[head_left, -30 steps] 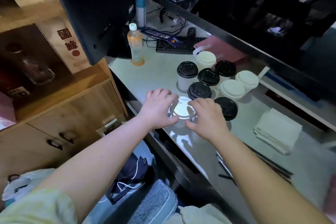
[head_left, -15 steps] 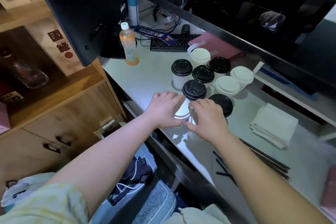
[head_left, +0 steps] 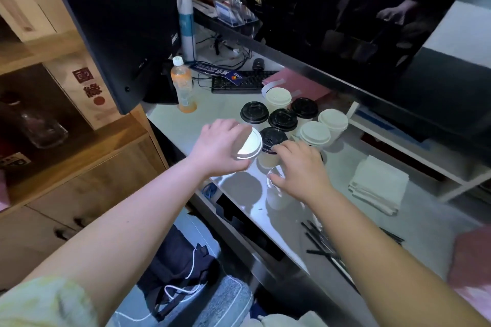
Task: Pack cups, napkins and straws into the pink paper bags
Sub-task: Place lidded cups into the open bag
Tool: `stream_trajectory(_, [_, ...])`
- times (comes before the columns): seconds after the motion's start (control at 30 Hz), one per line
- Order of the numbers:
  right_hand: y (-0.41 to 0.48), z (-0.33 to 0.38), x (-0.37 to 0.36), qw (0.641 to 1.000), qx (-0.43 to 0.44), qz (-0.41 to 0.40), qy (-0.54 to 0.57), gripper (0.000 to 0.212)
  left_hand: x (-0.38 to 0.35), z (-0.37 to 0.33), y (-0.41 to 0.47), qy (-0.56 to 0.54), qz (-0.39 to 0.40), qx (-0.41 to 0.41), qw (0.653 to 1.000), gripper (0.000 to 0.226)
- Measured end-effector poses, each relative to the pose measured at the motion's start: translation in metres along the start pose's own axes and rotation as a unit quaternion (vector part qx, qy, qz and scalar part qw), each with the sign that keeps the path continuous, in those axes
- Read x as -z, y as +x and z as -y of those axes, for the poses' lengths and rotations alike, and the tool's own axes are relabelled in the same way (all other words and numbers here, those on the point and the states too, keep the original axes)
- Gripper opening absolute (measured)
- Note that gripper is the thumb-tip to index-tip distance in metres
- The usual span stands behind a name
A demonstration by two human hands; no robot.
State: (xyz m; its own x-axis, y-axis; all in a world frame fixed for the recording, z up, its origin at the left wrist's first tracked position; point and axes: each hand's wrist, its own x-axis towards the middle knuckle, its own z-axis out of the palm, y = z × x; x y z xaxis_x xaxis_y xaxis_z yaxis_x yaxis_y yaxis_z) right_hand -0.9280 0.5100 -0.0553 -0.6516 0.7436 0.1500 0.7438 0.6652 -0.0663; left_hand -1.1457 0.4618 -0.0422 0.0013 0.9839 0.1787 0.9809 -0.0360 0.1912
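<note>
Likely lidding step — left grip (head_left: 218, 146) pinches white lid (head_left: 249, 145), right grip (head_left: 303, 167) clasps cup (head_left: 276, 199) on bench (head_left: 220, 110); next — seat lid squarely

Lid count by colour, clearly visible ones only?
Black lids: 4
White lids: 4, one held in the left hand
Total: 8; the right hand, gripping the open cup, may hide another.
</note>
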Motion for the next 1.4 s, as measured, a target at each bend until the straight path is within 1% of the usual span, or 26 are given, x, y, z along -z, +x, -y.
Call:
stream_trajectory(0.13, [-0.009,-0.018,0.030,0.999,-0.018,-0.015,-0.029,0.057,0.031,-0.018,0.019,0.019,-0.030,-0.031,0.999,0.080])
stream_trajectory(0.27, [-0.030,-0.049,0.072,0.995,-0.063,-0.049,-0.064,0.058,0.052,-0.063,0.043,0.024,-0.051,-0.091,0.994,0.081])
stream_trajectory(0.43, [-0.076,-0.091,0.125,0.986,-0.113,-0.108,-0.057,0.061,0.067,-0.147,0.071,0.030,-0.073,-0.194,0.978,0.079])
stream_trajectory(0.57, [-0.123,-0.126,0.158,0.978,-0.146,-0.129,-0.073,0.061,0.070,-0.224,0.084,0.012,-0.092,-0.263,0.960,0.078])
stream_trajectory(0.7, [-0.177,-0.166,0.187,0.966,-0.192,-0.152,-0.085,0.063,0.072,-0.298,0.092,-0.001,-0.111,-0.310,0.944,0.077])
stream_trajectory(0.8, [-0.220,-0.199,0.209,0.957,-0.225,-0.173,-0.066,0.068,0.070,-0.356,0.094,-0.009,-0.124,-0.336,0.934,0.077])
stream_trajectory(0.9, [-0.262,-0.230,0.229,0.946,-0.262,-0.190,-0.029,0.075,0.064,-0.415,0.092,-0.041,-0.109,-0.353,0.928,0.082])
stream_trajectory(0.97, [-0.290,-0.250,0.238,0.941,-0.275,-0.194,-0.025,0.078,0.061,-0.454,0.091,-0.076,-0.097,-0.359,0.925,0.085])
stream_trajectory(1.07, [-0.331,-0.283,0.247,0.936,-0.287,-0.204,-0.017,0.083,0.061,-0.511,0.091,-0.103,-0.082,-0.373,0.918,0.088])
stream_trajectory(1.17, [-0.361,-0.311,0.254,0.933,-0.284,-0.219,0.024,0.095,0.065,-0.561,0.088,-0.135,-0.046,-0.395,0.908,0.094])
stream_trajectory(1.27, [-0.381,-0.335,0.259,0.936,-0.271,-0.218,0.059,0.102,0.064,-0.599,0.080,-0.192,-0.018,-0.403,0.895,0.099])
stream_trajectory(1.4, [-0.397,-0.352,0.252,0.930,-0.268,-0.218,0.128,0.103,0.051,-0.620,0.073,-0.214,0.011,-0.396,0.893,0.105])
